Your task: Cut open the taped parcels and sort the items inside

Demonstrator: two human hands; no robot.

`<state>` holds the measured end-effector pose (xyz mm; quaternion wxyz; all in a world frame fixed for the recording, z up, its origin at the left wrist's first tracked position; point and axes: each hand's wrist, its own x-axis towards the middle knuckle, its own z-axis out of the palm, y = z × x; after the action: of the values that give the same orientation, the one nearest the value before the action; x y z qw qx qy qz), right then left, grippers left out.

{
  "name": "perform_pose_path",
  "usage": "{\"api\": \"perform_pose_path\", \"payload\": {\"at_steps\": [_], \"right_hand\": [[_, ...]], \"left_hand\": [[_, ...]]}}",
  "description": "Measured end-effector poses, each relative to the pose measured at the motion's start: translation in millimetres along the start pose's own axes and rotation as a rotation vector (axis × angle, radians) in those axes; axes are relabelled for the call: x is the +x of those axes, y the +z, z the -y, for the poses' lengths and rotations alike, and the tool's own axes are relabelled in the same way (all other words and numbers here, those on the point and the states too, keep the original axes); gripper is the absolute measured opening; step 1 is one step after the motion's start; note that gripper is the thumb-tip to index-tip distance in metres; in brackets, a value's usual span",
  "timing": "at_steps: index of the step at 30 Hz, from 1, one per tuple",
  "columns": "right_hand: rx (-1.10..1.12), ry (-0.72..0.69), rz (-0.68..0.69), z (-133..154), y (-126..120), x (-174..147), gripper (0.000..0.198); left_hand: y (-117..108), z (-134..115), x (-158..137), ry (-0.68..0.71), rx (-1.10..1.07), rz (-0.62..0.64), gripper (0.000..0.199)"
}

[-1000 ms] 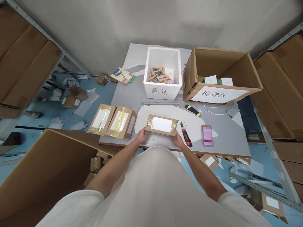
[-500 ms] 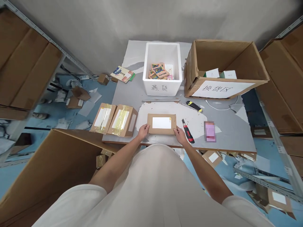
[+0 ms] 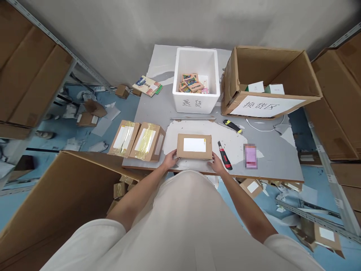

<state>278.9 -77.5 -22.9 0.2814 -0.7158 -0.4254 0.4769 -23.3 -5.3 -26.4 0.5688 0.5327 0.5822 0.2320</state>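
A small brown cardboard box with a white label on top is in front of me at the near side of the table. My left hand holds its near left corner, fingers along the side and thumb toward the front. At the near right corner my right hand grips the box in the same way. Just right of that hand lies a red and black utility knife. Two taped cardboard boxes, a left one and a right one, stand side by side to the left.
A white foam box with small packets inside stands at the back of the table. Beside it is a large open carton holding white boxes. A yellow-black cutter, a blurred pink item and booklets lie around.
The box's near edge has tipped up a little, so more of its front side shows. Both hands have shifted slightly toward its near corners. The view has moved a little.
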Motion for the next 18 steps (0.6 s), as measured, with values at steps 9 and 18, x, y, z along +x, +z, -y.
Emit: {"api": "perform_pose_path", "payload": {"at_steps": [9, 18], "right_hand": [[-0.009, -0.022, -0.046, 21, 1, 0, 0.045], [-0.211, -0.151, -0.108, 52, -28, 0, 0.045]], "left_hand": [[7, -12, -4, 0.064, 0.016, 0.041, 0.035], [9, -44, -12, 0.171, 0.135, -0.07, 0.051]]}}
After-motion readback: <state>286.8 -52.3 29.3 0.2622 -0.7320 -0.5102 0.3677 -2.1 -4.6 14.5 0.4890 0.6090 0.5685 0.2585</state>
